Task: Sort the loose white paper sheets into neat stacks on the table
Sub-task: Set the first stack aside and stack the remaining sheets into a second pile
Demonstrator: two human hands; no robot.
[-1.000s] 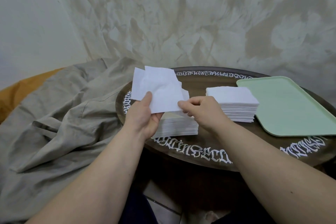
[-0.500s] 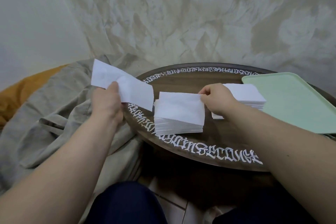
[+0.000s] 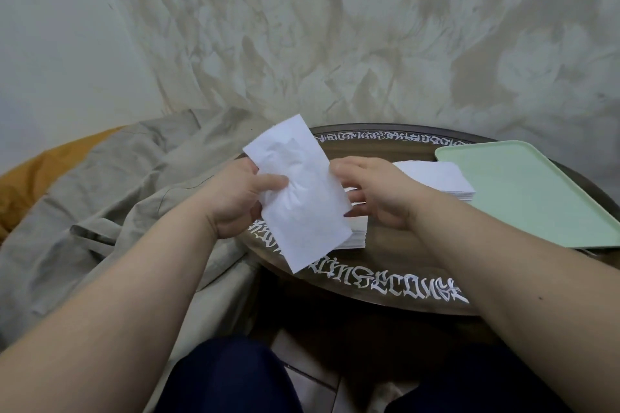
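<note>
The left hand (image 3: 235, 199) pinches a white paper sheet (image 3: 298, 191), thumb on its near face, tilted above the round table's (image 3: 396, 282) left edge. The right hand (image 3: 372, 193), fingers loosely spread, touches the sheet's right edge. One paper stack (image 3: 355, 235) lies beneath; another (image 3: 436, 178) lies beside the green tray (image 3: 523, 191).

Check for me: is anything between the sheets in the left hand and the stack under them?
Nothing visible does. The left hand holds the sheets just above the near stack; the right hand is beside them, at their right edge, not underneath.
</note>
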